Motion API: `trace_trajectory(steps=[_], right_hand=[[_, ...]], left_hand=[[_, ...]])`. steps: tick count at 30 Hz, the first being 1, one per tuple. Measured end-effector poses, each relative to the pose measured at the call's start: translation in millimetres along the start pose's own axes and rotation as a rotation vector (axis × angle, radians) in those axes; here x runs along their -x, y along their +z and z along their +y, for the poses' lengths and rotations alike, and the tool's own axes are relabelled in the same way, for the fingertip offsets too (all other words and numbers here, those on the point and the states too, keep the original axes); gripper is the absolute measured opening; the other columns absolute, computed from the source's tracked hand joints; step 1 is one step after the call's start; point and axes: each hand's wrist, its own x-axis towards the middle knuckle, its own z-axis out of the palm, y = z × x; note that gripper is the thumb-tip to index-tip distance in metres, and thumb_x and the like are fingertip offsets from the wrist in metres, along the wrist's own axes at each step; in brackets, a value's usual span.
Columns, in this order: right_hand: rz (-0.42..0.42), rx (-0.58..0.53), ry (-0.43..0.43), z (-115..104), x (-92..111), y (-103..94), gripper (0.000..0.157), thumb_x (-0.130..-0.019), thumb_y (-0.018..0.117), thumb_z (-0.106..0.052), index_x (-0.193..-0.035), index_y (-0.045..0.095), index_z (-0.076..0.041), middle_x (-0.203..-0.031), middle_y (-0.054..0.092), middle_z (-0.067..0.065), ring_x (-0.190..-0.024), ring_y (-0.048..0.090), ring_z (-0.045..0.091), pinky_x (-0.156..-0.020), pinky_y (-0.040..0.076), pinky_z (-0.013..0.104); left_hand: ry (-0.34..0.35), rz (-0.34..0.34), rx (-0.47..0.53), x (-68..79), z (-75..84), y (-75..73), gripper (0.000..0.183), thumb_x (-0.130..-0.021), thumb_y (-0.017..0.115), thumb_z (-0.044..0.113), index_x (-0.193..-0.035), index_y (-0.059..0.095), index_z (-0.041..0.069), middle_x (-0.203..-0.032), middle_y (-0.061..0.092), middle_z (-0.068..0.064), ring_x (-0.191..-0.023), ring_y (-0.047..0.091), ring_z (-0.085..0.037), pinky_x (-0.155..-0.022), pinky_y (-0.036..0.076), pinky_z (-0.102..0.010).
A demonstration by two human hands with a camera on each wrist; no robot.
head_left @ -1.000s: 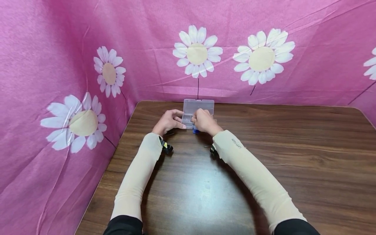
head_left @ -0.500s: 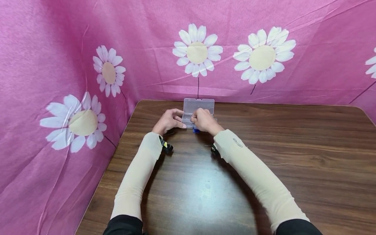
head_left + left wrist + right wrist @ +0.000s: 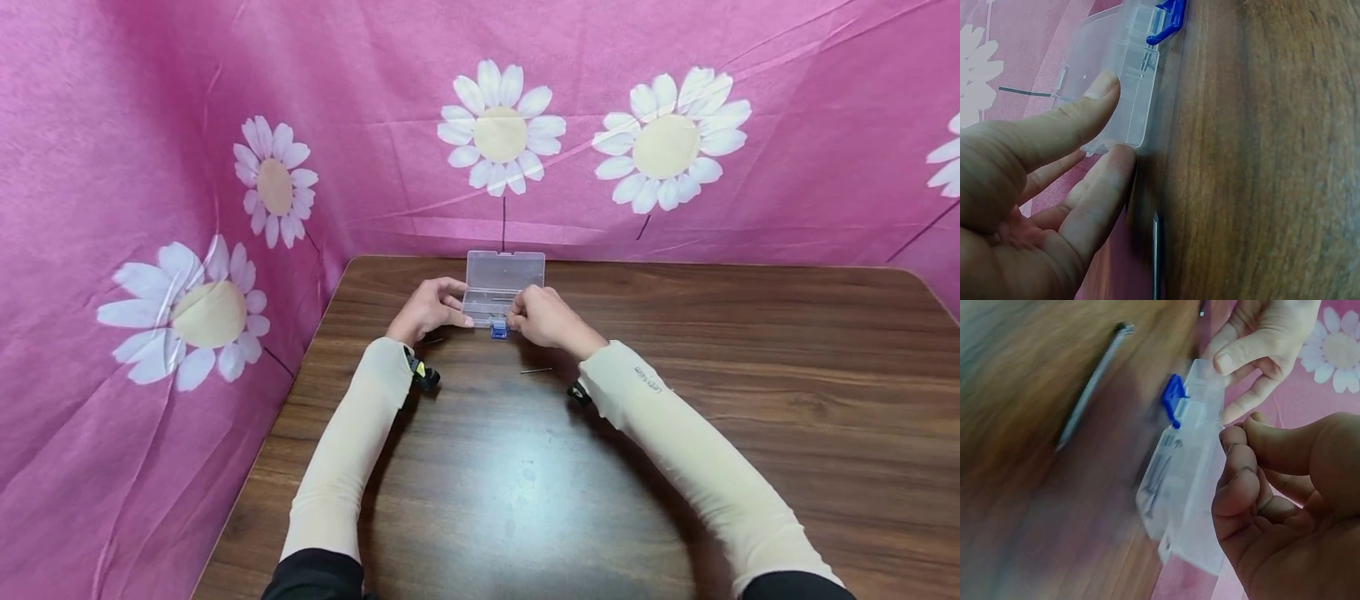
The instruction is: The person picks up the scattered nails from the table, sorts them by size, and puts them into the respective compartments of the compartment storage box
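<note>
A clear plastic compartment box (image 3: 480,308) stands with its lid raised at the far side of the table, a blue latch (image 3: 498,331) hanging at its front. My left hand (image 3: 431,308) grips the box's left end between thumb and fingers. By the front right of the box is my right hand (image 3: 547,318), its fingers curled with thumb and forefinger together; nothing shows between them in the right wrist view. Thin metal nails (image 3: 1159,481) lie inside the box. On the table in front rests a loose nail (image 3: 536,371); another nail (image 3: 1156,256) lies near my left hand.
The brown wooden table (image 3: 750,367) extends far to the right. A pink cloth (image 3: 375,125) with white daisies hangs along its back and left edges, close behind the raised lid (image 3: 506,268).
My right hand has moved right and slightly nearer from over the box's middle, uncovering a nail inside, the latch and the loose nail in front. My left hand stays at the box's left end.
</note>
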Motion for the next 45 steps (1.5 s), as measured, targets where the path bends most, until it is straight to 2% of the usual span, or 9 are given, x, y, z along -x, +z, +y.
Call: trace_trajectory(steps=[13,20,27,36,41,45], right_hand=[[-0.051,0.037,-0.021,30,40,0.6,0.01,-0.08,0.065,-0.012,-0.071,0.067,-0.016,-0.064,0.06,-0.008,-0.06,0.052,0.014,-0.066,0.043,0.035],[-0.11,0.036,-0.026,34,53,3.8,0.007,-0.074,0.073,-0.014,-0.072,0.067,-0.016,-0.063,0.059,-0.01,-0.062,0.055,0.008,-0.066,0.046,0.032],[-0.145,0.048,-0.033,34,56,4.9,0.008,-0.072,0.075,-0.014,-0.071,0.067,-0.015,-0.062,0.059,-0.01,-0.062,0.055,0.008,-0.064,0.046,0.03],[-0.196,0.068,-0.105,35,56,4.3,0.014,-0.071,0.078,-0.017,-0.065,0.065,-0.018,-0.06,0.059,-0.01,-0.059,0.054,0.007,-0.061,0.046,0.029],[-0.264,0.151,-0.151,33,56,5.1,0.019,-0.078,0.069,-0.011,-0.062,0.061,-0.016,-0.057,0.053,-0.009,-0.058,0.05,0.01,-0.059,0.044,0.028],[-0.32,0.251,-0.234,28,56,6.4,0.023,-0.078,0.06,-0.002,-0.061,0.053,-0.014,-0.059,0.049,-0.005,-0.058,0.047,0.013,-0.055,0.042,0.028]], left_hand=[[-0.01,0.007,-0.03,0.3,2.3,-1.0,0.071,-0.06,0.085,0.006,-0.123,0.055,0.011,-0.096,0.062,-0.018,-0.08,0.06,-0.025,-0.067,0.049,-0.031],[-0.019,0.011,-0.028,-0.4,1.7,-1.4,0.071,-0.059,0.085,0.006,-0.124,0.055,0.012,-0.096,0.062,-0.017,-0.08,0.06,-0.025,-0.067,0.049,-0.031],[-0.016,0.017,-0.009,0.0,0.0,0.7,0.071,-0.059,0.085,0.003,-0.123,0.055,0.01,-0.095,0.062,-0.018,-0.079,0.061,-0.024,-0.067,0.049,-0.03],[-0.017,0.005,-0.015,1.4,0.3,2.1,0.07,-0.061,0.084,0.003,-0.124,0.054,0.009,-0.097,0.062,-0.019,-0.079,0.061,-0.024,-0.067,0.049,-0.03],[-0.01,0.001,-0.004,0.8,0.6,2.2,0.07,-0.061,0.084,0.002,-0.123,0.054,0.008,-0.096,0.062,-0.02,-0.08,0.062,-0.024,-0.067,0.049,-0.03],[-0.007,0.0,-0.007,1.1,1.2,2.2,0.069,-0.061,0.084,0.002,-0.123,0.054,0.008,-0.095,0.062,-0.019,-0.08,0.061,-0.024,-0.067,0.049,-0.03]])
